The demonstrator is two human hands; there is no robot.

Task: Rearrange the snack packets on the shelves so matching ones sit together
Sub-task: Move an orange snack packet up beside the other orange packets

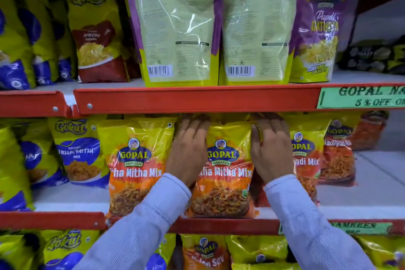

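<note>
Two pale packets [177,26] on the upper shelf [197,98] are facing backwards, tops cut off. Below, the left hand [188,151] and right hand [271,149] are each clamping their grip on the Mitha Mix packet [225,173] standing upright on the middle shelf, fingertips hidden under the shelf edge.

You are standing in a shop aisle: red metal shelf rails [197,99] carry rows of glossy yellow-and-orange branded snack packets [223,169] facing outward, and a green paper price tag [361,97] (reading "5 % OFF") is fixed to the rail edge.
</note>
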